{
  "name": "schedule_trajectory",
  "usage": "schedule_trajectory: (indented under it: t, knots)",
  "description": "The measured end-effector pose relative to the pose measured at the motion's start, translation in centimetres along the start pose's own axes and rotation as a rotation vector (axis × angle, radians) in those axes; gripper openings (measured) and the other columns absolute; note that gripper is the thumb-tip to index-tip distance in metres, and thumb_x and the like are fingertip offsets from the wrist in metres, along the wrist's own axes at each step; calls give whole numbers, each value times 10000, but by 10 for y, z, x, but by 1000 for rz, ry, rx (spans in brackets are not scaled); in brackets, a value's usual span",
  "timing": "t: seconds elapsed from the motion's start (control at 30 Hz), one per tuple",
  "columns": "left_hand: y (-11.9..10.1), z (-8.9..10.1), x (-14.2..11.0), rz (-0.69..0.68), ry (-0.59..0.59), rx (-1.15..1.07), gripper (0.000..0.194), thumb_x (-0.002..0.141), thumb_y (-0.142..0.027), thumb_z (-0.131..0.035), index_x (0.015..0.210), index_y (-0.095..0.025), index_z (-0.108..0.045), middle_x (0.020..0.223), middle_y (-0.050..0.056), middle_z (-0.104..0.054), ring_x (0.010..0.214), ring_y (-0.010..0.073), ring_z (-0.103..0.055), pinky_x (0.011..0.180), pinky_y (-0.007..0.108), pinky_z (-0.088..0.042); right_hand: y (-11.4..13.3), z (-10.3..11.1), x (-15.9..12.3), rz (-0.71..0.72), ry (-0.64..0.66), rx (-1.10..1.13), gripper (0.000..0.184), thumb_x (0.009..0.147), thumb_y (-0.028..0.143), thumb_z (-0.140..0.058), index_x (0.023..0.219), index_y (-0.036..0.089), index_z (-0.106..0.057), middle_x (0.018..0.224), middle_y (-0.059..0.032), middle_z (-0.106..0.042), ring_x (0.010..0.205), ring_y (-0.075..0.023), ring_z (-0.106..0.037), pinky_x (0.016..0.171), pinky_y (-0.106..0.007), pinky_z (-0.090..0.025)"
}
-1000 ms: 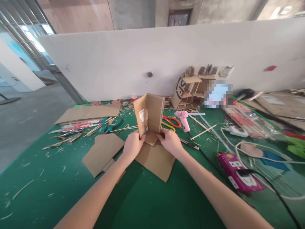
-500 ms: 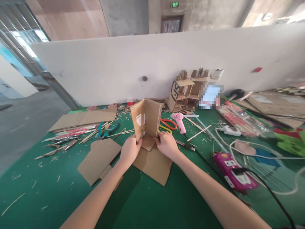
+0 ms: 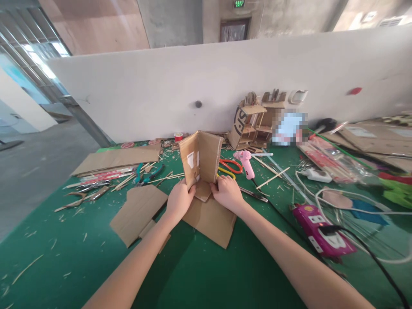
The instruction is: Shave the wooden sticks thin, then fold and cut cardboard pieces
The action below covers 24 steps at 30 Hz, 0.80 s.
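A folded cardboard piece (image 3: 202, 159) stands upright like an open corner in the middle of the green table (image 3: 199, 274). My left hand (image 3: 179, 201) grips its left panel at the bottom edge, fingers closed. Closed in the same way, my right hand (image 3: 228, 193) holds the right panel's lower edge. A small cardboard flap lies between my two hands. Under them sits a flat cardboard sheet (image 3: 210, 219).
Another cardboard cut-out (image 3: 138, 213) lies left of my hands. Pliers (image 3: 148, 172), sticks and a long cardboard strip (image 3: 116, 158) are at the back left. Scissors (image 3: 229, 165), a pink glue gun (image 3: 246, 162), a pink power strip (image 3: 324, 234) with cables and a cardboard model (image 3: 254, 124) are to the right.
Both hands keep their hold on the standing cardboard. The piece and the hands have barely shifted; the view moved slightly.
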<state>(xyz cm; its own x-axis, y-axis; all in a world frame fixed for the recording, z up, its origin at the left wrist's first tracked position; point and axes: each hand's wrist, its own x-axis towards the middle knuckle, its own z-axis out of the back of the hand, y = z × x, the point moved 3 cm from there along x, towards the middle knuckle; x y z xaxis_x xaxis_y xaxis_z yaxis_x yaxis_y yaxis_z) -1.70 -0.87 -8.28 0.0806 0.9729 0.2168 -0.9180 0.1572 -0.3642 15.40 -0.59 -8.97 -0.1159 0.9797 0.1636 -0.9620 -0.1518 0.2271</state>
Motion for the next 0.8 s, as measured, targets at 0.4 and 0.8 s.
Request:
schedule_trajectory:
  t: [0.4,0.8]
  knots:
    - [0,-1,-4,-24,-63,-48,246,880,-312,-456,931,-141,-625,887,133,-712,855,272,-679,663,286,-433,3,0,-1,41,-34,-10,303,932,372,-403,872,180,-629,954,-82,-649,913,-222,-567,740,-323,-363]
    - [18,12,0,197,-224,-400,320,840,-431,-521,911,-150,-655,922,140,-718,911,291,-667,728,316,-461,7,9,-5,79,-55,180,481,949,524,-297,861,241,-677,902,-40,-639,921,-196,-549,775,-310,-344]
